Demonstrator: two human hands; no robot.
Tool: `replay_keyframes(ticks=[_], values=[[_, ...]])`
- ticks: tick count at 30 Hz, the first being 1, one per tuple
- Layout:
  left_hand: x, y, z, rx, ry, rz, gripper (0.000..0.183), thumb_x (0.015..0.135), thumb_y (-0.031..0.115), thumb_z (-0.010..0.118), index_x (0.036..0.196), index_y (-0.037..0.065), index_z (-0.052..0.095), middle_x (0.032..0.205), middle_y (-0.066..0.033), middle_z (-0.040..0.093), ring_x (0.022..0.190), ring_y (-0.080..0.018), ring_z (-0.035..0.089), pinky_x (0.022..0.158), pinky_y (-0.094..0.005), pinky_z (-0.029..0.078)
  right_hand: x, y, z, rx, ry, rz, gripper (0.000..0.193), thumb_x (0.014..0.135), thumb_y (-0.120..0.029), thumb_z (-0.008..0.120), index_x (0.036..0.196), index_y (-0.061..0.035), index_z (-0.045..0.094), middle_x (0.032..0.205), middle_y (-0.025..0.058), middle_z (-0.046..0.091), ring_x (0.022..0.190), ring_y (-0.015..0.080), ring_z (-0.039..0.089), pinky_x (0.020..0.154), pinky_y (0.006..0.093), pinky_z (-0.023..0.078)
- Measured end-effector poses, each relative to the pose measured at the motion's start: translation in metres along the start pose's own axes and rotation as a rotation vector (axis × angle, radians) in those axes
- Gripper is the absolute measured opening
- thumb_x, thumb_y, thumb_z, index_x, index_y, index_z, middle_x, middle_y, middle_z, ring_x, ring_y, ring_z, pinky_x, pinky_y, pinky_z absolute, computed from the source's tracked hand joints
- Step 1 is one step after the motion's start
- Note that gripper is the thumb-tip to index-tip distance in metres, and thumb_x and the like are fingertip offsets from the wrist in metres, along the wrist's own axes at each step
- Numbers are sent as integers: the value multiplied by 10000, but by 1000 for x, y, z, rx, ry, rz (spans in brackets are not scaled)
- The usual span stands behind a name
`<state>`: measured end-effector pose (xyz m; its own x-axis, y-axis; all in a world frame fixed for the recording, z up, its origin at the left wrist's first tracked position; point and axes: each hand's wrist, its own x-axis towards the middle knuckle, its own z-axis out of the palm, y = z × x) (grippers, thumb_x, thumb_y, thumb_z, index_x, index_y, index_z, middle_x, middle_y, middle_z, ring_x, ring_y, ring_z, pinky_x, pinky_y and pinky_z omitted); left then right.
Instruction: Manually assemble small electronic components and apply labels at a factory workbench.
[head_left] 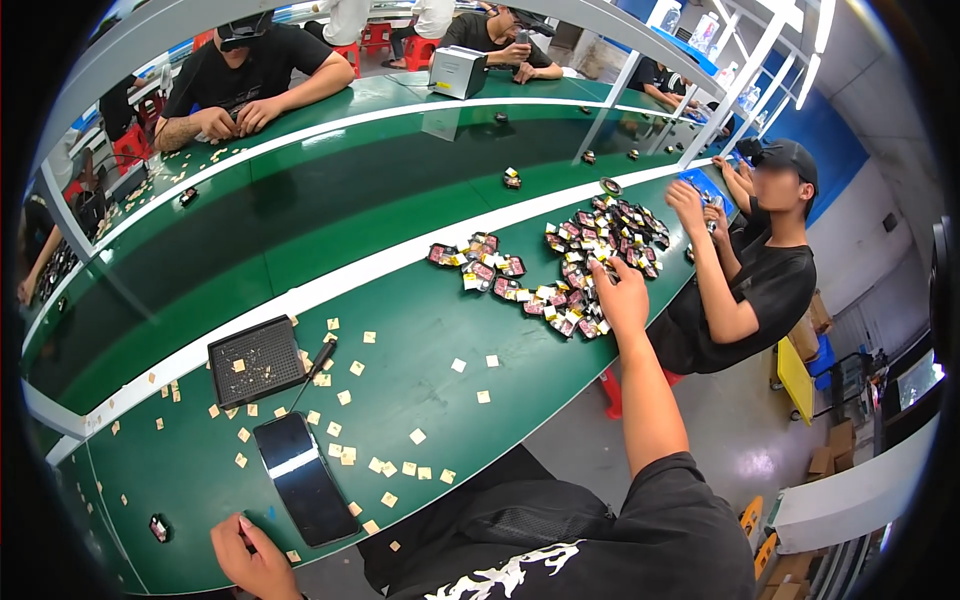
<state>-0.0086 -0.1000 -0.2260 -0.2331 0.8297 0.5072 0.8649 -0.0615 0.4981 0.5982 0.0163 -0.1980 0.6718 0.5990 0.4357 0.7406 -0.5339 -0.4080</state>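
Observation:
My right hand point(624, 300) reaches over the near edge of a pile of small black parts point(575, 298) with copper-red faces and white and yellow tabs. Its fingertips are drawn together at the pile; what lies between them, if anything, is too small to make out. My left hand point(250, 560) rests at the front edge of the green table point(420, 330), its fingers curled in and nothing visible in them. Beside it lies a black smartphone point(305, 478) with a dark screen. Small square beige stickers point(348, 455) are scattered around the phone.
Past the phone are a black tray point(256, 362) and a screwdriver point(322, 355). One part point(159, 527) lies alone at the left. Beyond a white rail, a dark green conveyor belt point(380, 185) carries several parts. A co-worker point(765, 265) sits at the right; others sit across.

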Motion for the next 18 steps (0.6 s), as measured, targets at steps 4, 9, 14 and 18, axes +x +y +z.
replay_keyframes(ticks=[4,9,14,18], values=[[1,4,-2,11,-2,-26,113,971,41,540,968,-40,619,876,-102,564,686,-213,485,614,-333,386,-10,-17,-4,0,-25,29,593,877,-565,680,1252,-107,680,1224,202,623,1092,375,641,937,446,511],[2,4,-1,-35,7,-15,99,948,18,554,957,-49,626,875,-122,579,682,-228,511,613,-337,401,-8,-6,-14,6,-81,-16,688,862,-638,666,1312,-117,651,1250,204,607,1115,357,645,934,439,520],[2,5,-6,-15,2,-35,92,909,-8,582,963,-50,643,857,-127,585,674,-252,540,599,-355,422,-14,-19,-43,-264,-147,-58,688,894,-585,623,1428,-156,552,1420,202,521,1206,399,603,979,475,504],[2,4,-3,11,22,-27,85,891,-6,601,951,-41,650,836,-128,586,661,-259,539,591,-362,420,-20,-27,-52,-241,-39,-153,579,892,-455,689,1352,-112,609,1315,195,575,1083,397,647,892,472,533]])
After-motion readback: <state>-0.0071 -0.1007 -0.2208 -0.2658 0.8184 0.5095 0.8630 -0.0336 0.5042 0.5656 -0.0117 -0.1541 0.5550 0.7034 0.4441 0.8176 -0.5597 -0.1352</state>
